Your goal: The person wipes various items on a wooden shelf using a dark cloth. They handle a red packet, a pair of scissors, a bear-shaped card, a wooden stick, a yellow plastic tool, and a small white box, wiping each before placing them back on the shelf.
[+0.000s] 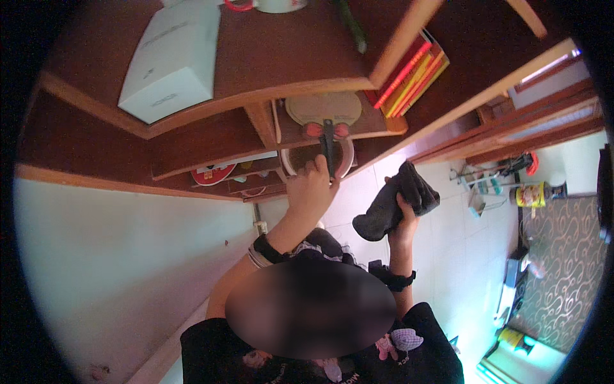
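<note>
My left hand (309,192) reaches up to a wooden shelf unit. Its fingers close around the lower end of a narrow black handle (328,144). Behind the handle is a pale, flat, rounded panel (324,108) with two red round spots, standing on a small shelf. Below it, a curved white rim (346,161) shows partly behind my fingers; what it belongs to is unclear. My right hand (405,223), out to the right above the floor, grips a bunched dark cloth (395,206).
A white box (175,62) and a cup (280,5) sit on the upper shelf (288,53). Several thin books (412,77) lean at its right. A red round item (213,174) lies lower left. A patterned surface (559,269) is far right, beside the tiled floor (451,269).
</note>
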A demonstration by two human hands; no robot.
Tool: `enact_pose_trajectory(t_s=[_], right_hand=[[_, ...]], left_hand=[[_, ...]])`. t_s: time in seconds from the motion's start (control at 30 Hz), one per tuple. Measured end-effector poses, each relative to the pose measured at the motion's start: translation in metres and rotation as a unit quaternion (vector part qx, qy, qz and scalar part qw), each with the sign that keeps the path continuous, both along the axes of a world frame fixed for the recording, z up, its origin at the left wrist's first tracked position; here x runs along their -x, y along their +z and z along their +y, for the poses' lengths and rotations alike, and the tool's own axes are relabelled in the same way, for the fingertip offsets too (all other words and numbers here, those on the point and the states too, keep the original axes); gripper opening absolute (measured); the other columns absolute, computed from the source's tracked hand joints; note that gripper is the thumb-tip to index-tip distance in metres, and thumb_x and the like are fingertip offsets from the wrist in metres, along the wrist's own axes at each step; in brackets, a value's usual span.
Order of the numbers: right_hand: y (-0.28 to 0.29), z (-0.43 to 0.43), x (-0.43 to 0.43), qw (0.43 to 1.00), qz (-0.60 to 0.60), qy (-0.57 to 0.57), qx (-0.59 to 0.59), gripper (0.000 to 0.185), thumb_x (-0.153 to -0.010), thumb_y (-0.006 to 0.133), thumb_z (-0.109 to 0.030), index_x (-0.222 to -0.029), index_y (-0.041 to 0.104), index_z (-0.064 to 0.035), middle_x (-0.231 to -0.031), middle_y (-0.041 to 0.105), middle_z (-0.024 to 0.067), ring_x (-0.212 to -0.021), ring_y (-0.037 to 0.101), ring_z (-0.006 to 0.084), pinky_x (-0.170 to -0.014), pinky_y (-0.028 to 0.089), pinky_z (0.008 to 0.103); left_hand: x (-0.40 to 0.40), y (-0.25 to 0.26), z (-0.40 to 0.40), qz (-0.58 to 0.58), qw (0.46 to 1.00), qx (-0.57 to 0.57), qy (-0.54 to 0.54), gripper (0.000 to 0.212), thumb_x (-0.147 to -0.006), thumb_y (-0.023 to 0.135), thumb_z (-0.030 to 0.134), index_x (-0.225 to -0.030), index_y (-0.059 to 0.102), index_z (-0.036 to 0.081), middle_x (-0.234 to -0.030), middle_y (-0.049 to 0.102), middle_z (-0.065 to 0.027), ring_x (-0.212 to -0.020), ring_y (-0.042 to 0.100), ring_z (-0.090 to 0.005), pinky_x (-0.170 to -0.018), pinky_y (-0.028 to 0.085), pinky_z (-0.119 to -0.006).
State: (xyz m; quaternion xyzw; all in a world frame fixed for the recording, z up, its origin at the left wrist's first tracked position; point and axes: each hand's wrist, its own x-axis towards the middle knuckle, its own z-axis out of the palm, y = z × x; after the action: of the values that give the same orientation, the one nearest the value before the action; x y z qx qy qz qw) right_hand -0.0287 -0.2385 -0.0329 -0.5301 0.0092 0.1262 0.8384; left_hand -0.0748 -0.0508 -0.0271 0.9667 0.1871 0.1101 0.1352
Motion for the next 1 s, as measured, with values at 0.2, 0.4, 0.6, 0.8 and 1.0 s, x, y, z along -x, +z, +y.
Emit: enact_pose_trajectory(t_s=[0.2,0.4,0.6,0.8,1.0], right_hand=[[-0.013,-0.015,-0.001,0.999,0.027,-0.038,-0.005,0.052,-0.081,0.055,-0.009,-0.13,0.041,0.0018,-0.116,0.058,0.0211,-0.101,0.058,0.0257,-0.087,0.049,0.0335],[-0.014,-0.02,0.002,0.998,0.023,-0.051,-0.002,0.052,-0.081,0.055,-0.01,-0.13,0.041,0.0024,-0.115,0.058,0.0213,-0.101,0.058,0.0262,-0.086,0.05,0.0338],[-0.017,-0.024,-0.002,0.998,0.024,-0.057,-0.016,0.052,-0.081,0.055,-0.008,-0.129,0.042,0.0026,-0.115,0.058,0.0211,-0.101,0.058,0.0266,-0.086,0.05,0.0339],[-0.012,-0.019,-0.001,0.998,0.02,-0.057,0.003,0.049,-0.082,0.055,-0.008,-0.128,0.043,0.0024,-0.115,0.059,0.0207,-0.103,0.058,0.0271,-0.088,0.049,0.035],[-0.011,-0.02,-0.002,0.998,0.019,-0.055,0.004,0.05,-0.081,0.057,-0.008,-0.128,0.043,0.003,-0.115,0.058,0.0212,-0.105,0.058,0.0281,-0.089,0.048,0.0354]], left_hand=[[0.001,0.011,0.01,0.083,0.993,0.082,0.026,0.035,-0.081,0.057,0.025,-0.103,0.042,0.003,-0.073,0.064,-0.0188,-0.064,0.063,-0.0383,-0.058,0.051,-0.05],[0.012,0.013,0.045,-0.009,0.874,0.484,0.041,0.028,-0.092,0.052,0.02,-0.114,0.045,0.004,-0.066,0.053,-0.0034,-0.052,0.05,-0.01,-0.049,0.042,-0.026],[0.013,0.07,0.068,-0.037,0.672,0.738,-0.052,0.028,-0.093,0.047,0.019,-0.112,0.055,0.0,-0.064,0.048,-0.0006,-0.056,0.046,-0.0093,-0.052,0.037,-0.022],[0.035,0.088,0.074,-0.063,0.647,0.743,-0.157,0.03,-0.092,0.046,0.022,-0.111,0.053,-0.001,-0.066,0.051,-0.003,-0.061,0.049,-0.0104,-0.058,0.039,-0.023],[0.069,0.075,0.092,0.014,0.716,0.674,-0.182,0.029,-0.093,0.047,0.019,-0.112,0.052,-0.002,-0.073,0.055,-0.0044,-0.068,0.054,-0.0132,-0.065,0.044,-0.027]])
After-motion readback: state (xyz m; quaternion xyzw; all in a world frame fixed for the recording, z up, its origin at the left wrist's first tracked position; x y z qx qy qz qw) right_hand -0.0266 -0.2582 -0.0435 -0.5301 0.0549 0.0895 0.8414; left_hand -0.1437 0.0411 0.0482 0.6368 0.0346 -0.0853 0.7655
